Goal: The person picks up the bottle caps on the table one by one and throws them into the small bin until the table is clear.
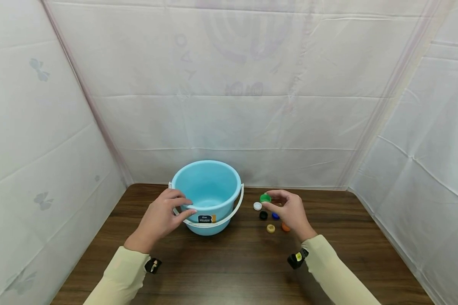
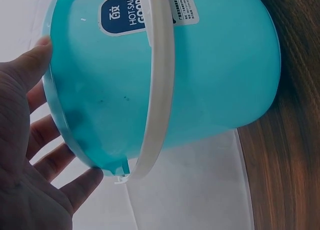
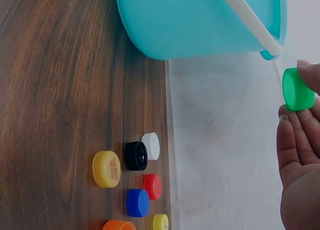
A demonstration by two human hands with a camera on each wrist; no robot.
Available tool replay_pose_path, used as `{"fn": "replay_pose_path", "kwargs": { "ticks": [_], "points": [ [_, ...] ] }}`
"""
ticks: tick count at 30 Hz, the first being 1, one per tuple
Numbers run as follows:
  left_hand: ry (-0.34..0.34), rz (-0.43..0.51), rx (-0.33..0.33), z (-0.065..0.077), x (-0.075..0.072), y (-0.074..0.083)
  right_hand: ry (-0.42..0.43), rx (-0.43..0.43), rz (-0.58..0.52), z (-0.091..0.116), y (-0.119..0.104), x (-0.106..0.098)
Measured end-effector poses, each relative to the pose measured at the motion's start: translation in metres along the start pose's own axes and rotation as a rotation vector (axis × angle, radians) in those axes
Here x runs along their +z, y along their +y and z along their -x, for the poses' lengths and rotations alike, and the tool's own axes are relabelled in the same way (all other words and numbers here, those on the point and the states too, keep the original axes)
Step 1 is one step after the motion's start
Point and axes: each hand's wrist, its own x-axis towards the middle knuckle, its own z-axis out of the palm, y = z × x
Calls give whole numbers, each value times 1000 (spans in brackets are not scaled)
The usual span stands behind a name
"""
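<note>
A light blue bucket with a white handle stands upright on the wooden table. At its near left rim, my left hand holds the edge, the fingers over the rim and the thumb on the front side. To the right of the bucket, my right hand pinches a green bottle cap between thumb and fingers, raised above the table. Below that hand lie several loose caps: a white cap, a black cap, a yellow-gold cap, a blue cap and a red cap.
An orange cap and a small yellow cap lie at the lower edge of the right wrist view. White sheeting encloses the dark wooden table at the back and both sides.
</note>
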Motion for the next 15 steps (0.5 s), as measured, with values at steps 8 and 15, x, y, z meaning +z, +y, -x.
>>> {"fn": "replay_pose_path", "kwargs": {
  "ticks": [8,15],
  "points": [
    [-1,5,-9,0,-1,0,-11,-30,-37,-1,-5,6],
    [-5,2,-5,-1,-1,0,-21,-35,-49,-1,-11,11]
  ]
}}
